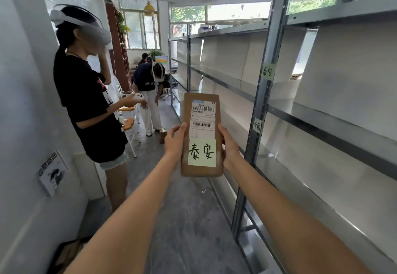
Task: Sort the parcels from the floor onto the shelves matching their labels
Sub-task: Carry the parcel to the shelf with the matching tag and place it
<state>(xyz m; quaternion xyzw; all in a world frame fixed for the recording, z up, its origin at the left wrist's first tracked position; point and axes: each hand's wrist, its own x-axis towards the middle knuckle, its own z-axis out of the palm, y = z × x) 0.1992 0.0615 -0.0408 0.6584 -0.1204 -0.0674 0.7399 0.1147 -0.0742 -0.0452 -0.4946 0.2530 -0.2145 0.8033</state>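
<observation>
I hold a flat brown cardboard parcel (218, 123) upright in front of me with both hands. My left hand (175, 139) grips its left edge and my right hand (228, 144) grips its right edge. On its face are a white shipping label (203, 116) with barcodes and a pale green note (202, 153) with two handwritten characters. The metal shelf rack (266, 76) stands at my right. On its upright post, a green tag (268, 72) carries the same two characters, and a second tag (257, 125) sits lower.
A person in a black shirt with a white headset (86, 93) stands close at the left and holds a controller. Another person (150, 84) bends over farther down the aisle. A white wall runs along the left. The grey floor (189, 213) lies between wall and shelves.
</observation>
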